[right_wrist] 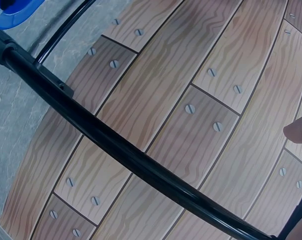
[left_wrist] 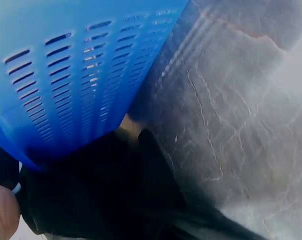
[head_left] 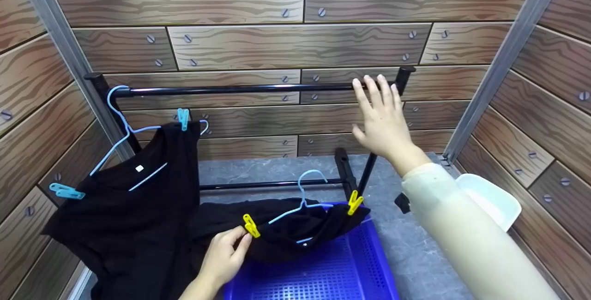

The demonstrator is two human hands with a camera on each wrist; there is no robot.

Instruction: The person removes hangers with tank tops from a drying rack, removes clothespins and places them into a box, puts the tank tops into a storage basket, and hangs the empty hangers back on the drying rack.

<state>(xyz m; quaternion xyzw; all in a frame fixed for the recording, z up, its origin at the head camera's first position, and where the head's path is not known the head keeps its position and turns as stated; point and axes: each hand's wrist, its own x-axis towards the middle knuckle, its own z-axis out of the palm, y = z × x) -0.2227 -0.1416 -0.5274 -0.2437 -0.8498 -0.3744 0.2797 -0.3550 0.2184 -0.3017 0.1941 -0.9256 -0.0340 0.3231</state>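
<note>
My left hand (head_left: 224,254) pinches the shoulder of a black top (head_left: 281,244), right beside a yellow clothespin (head_left: 251,225). This top is on a blue hanger (head_left: 302,203), whose hook points up, and a second yellow clothespin (head_left: 355,203) clips its other shoulder. Held over a blue basket (head_left: 318,267), it hides part of the rim. In the left wrist view, black cloth (left_wrist: 91,200) hangs by the basket wall. My right hand (head_left: 385,124), fingers spread and holding nothing, is raised at the right end of the black rack's rail (head_left: 258,88).
A black sleeveless top (head_left: 152,212) hangs at the rack's left end on another blue hanger (head_left: 121,120), with light blue clothespins (head_left: 67,191) at its shoulders. A pale plastic basin (head_left: 491,198) stands on the grey floor (head_left: 415,244) at the right. Wood-patterned walls (head_left: 240,46) enclose the space.
</note>
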